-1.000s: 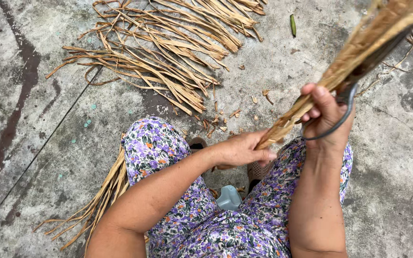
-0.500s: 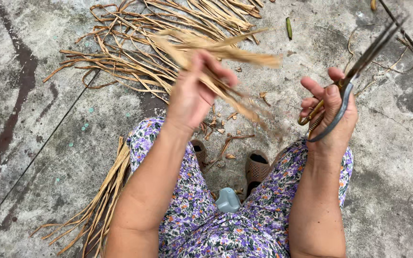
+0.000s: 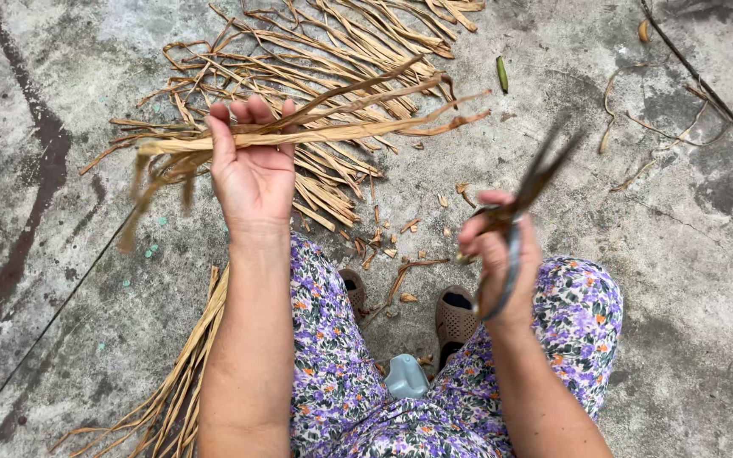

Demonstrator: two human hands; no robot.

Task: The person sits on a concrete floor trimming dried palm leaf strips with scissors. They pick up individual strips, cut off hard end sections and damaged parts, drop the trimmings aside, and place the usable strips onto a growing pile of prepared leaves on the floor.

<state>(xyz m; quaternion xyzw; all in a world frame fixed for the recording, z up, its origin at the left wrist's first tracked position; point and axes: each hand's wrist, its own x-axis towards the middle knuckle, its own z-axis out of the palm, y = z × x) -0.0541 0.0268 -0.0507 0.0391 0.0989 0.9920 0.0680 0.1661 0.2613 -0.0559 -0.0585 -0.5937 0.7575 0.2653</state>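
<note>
Since a moment before, the left hand [image 3: 252,174] had swung out to the left and away from the right hand [image 3: 495,254]. It carried a bunch of dry leaf strips [image 3: 299,131], and its grip was closed around them. The bunch lay sideways across the fingers, up above the floor. Its long ends poked out to the right, and its short ends hung down on the left. The right hand had come down lower, and its grip was closed on dark scissors [image 3: 523,203]. They looked blurry and pointed up and away. Under the bunch was a big pile of strips [image 3: 332,51] on the concrete floor [image 3: 680,254]. More strips [image 3: 171,390] lay beside the left arm. Small cut bits [image 3: 400,246] sat near the sandals [image 3: 456,318].
</note>
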